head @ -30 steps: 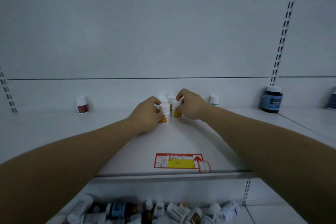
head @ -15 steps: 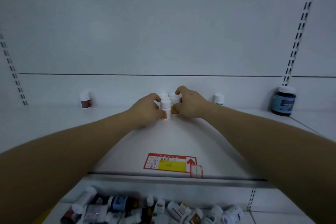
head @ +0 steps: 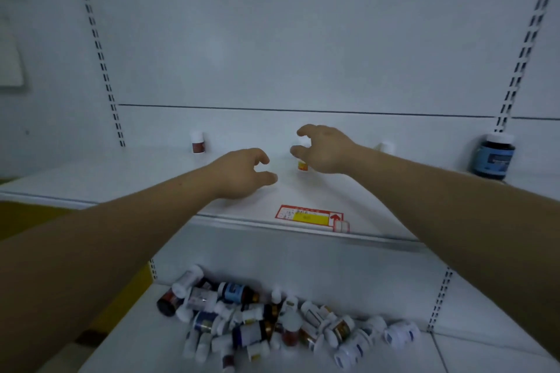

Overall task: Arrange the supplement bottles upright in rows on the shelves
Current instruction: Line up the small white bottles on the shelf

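Note:
Small white bottles with orange labels [head: 302,164] stand upright near the back middle of the upper shelf [head: 151,179], mostly hidden behind my right hand [head: 324,150]. That hand hovers just in front of them, fingers loosely curled, holding nothing. My left hand [head: 242,174] hangs above the shelf to their left, fingers relaxed and apart from the bottles. A heap of several supplement bottles [head: 272,321] lies tumbled on the lower shelf.
On the upper shelf a small red-labelled bottle [head: 197,142] stands at the back left, a white-capped one [head: 385,147] behind my right wrist, and a dark blue-labelled jar [head: 494,157] at the far right. A red and yellow price tag [head: 309,216] marks the shelf's front edge.
Both hands have let go of the orange-labelled bottles and drawn back toward me. My view has tilted down, showing more of the lower shelf's heap.

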### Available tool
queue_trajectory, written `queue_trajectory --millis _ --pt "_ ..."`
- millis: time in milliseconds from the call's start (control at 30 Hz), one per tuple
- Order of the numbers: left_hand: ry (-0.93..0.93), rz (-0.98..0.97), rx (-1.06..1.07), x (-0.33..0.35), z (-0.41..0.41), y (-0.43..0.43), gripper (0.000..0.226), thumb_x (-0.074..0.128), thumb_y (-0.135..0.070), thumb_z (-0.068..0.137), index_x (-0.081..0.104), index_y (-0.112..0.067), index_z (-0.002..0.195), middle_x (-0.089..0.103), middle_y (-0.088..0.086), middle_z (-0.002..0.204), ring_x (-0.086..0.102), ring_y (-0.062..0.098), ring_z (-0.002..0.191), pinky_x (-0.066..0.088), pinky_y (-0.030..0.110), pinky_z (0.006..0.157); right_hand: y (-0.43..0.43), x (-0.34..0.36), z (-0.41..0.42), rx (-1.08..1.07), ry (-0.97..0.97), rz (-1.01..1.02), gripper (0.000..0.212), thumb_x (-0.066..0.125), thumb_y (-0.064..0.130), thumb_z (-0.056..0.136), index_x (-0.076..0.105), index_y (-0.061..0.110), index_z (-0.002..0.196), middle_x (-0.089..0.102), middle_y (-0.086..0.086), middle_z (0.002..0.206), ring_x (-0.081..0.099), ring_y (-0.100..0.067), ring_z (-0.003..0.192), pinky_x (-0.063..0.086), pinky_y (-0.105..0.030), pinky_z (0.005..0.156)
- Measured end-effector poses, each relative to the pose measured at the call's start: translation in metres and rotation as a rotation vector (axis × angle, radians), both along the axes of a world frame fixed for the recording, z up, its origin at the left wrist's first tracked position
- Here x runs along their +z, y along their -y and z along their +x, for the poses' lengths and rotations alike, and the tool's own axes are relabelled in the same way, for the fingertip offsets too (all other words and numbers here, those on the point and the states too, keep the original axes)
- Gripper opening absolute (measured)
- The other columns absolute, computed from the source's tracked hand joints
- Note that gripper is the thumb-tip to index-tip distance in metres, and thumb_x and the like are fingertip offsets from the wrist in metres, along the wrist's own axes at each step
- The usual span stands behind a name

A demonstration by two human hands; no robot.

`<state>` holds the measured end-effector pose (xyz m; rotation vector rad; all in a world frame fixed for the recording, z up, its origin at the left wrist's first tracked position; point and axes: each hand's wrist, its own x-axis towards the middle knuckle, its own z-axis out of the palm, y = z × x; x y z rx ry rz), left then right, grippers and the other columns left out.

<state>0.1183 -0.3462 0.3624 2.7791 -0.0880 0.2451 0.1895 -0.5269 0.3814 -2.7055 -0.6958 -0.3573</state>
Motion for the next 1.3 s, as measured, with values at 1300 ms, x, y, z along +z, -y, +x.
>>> queue_trajectory --millis 1300 --pt "-0.557 -0.249 0.176 -0.406 -0.055 -0.185 0.071 0.064 -0.027 0.087 0.027 -0.016 0.146 0.032 0.014 0.147 0.037 0.028 0.131 0.031 0.035 0.108 -0.168 -0.434 -0.081 -0.118 -0.771 0.034 0.045 0.054 0.032 0.093 0.046 0.008 0.129 0.055 -0.014 0.127 0.052 -0.029 0.113 0.038 -0.027 0.082"
